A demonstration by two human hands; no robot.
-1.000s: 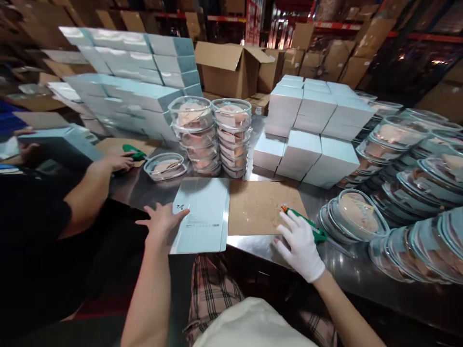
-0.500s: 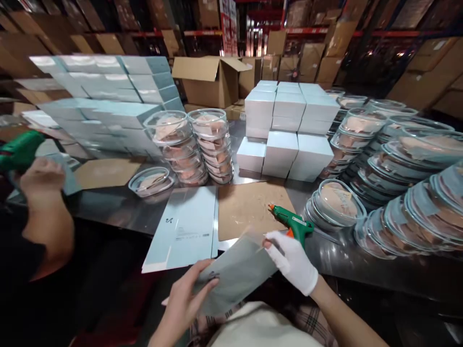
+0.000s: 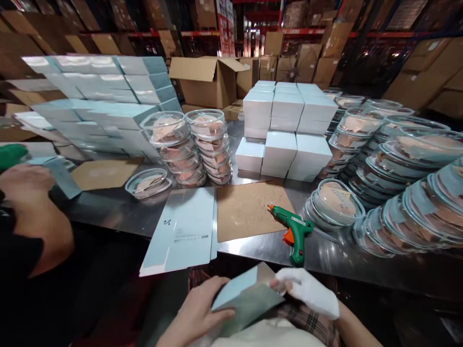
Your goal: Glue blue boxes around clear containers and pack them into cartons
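Note:
A pale blue cardboard box (image 3: 253,294), partly opened out from flat, is held low over my lap. Its left end is in my bare left hand (image 3: 208,306), thumb on the near side and fingers behind. On its right end, my right hand (image 3: 302,289) in a white glove pinches the edge near the end flap with bare fingertips. On the table beyond lies a green glue gun (image 3: 294,229) with an orange trigger and nozzle, its tip over a brown cardboard sheet (image 3: 249,212). Flat blue box blanks (image 3: 184,231) lie left of that sheet.
Assembled blue-white boxes (image 3: 284,149) are stacked at the back middle, more boxes (image 3: 108,111) at the back left. Stacks of clear round containers (image 3: 408,207) crowd the right; others (image 3: 181,149) stand left of centre. At far left is a co-worker's hand (image 3: 27,183) by another green glue gun (image 3: 12,155).
The flat blue box has come down toward my lap and been spread open, its faces now at an angle. Both hands moved lower with it. The co-worker's hand shifted left.

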